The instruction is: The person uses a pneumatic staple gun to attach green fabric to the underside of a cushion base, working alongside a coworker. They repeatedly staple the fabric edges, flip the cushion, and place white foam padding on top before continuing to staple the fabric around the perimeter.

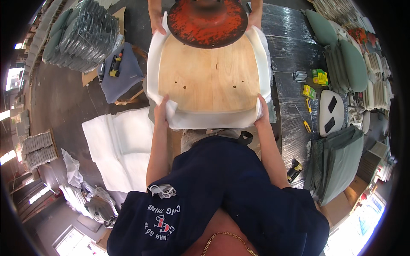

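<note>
A light wooden seat panel with several small drilled holes lies before me. White padding wraps up around its sides and near edge. My left hand grips the near left corner, where a flap of padding folds inward. At the near right corner, my right hand is closed on the padded edge, thumb on top. A round, red-and-black worn metal disc overlaps the far part of the panel. Another person's hands hold the padding at the far corners. What lies under the panel is mostly hidden.
White padding sheets lie on my left, beyond them a blue-grey fabric piece bearing a tool. On the right table are yellow-green boxes, screwdrivers, a stapler-like tool and stacked green covers.
</note>
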Demonstrator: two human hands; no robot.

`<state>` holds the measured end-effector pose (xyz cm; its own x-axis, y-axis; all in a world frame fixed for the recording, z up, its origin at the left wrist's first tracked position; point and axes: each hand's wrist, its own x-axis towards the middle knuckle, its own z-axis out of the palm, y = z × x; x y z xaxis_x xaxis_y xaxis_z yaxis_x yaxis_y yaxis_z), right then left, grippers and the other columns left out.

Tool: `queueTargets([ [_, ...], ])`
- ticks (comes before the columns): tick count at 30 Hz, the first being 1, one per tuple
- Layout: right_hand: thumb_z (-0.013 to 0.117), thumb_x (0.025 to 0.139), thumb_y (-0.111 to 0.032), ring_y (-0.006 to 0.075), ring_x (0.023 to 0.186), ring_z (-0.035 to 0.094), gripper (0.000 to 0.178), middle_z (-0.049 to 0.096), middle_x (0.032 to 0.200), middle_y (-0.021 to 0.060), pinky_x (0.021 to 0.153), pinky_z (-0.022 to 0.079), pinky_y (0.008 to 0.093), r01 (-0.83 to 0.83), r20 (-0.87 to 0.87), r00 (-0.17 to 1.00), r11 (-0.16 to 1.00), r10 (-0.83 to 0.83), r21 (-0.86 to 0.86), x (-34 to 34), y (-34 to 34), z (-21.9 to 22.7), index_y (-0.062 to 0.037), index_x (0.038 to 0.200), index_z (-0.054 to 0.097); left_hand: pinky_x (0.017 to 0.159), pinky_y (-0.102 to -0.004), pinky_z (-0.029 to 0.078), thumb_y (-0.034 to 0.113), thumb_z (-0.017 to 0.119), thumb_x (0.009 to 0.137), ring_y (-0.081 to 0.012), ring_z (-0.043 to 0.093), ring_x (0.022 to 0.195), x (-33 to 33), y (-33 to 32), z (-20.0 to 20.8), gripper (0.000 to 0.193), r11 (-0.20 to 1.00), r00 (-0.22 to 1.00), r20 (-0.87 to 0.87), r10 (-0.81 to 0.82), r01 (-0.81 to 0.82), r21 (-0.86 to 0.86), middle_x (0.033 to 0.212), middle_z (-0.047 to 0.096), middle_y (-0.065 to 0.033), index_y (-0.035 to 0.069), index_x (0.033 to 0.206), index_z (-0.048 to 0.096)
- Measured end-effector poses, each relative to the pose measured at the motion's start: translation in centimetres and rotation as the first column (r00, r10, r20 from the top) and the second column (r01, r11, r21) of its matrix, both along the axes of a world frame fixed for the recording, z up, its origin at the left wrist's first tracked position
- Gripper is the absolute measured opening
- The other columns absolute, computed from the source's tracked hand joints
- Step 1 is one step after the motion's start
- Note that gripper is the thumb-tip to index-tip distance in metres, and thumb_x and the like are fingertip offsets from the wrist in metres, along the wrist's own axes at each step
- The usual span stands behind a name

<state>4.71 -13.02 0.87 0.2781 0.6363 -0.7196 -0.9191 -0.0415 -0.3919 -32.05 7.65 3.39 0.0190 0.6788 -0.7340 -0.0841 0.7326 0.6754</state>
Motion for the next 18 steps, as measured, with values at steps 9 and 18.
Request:
queueTargets([
  [9,0.065,0.099,-0.038,0.0312,0.119,0.065,0.063,0.064,0.135,0.0150,0.101,0.054,0.0459,0.026,0.103,0.994,0.999,-0.022,-0.040,0.6,0.2,1.2,-0.0047,0.148,0.047,0.089,-0.0484,0.060,0.034,0.076,0.093,-0.0323,0.070,0.107,-0.3,1.0,-2.4,0.065,1.000,0.996,0.091,-0.009,0.010,-0.004,0.125,0.068,-0.0185,-0.003,0.141,0.053],
  [18,0.074,0.095,-0.037,0.0286,0.110,0.068,0.065,0.066,0.128,0.0163,0.091,0.057,0.0436,0.066,0.265,0.964,0.972,-0.004,-0.225,-1.2,0.6,-1.1,0.0050,0.140,0.052,0.092,-0.0504,0.059,0.034,0.073,0.094,-0.0333,0.070,0.109,-2.9,3.4,-3.3,0.062,0.999,0.993,0.112,0.022,-0.016,-0.048,0.127,0.068,-0.0179,-0.002,0.141,0.054],
])
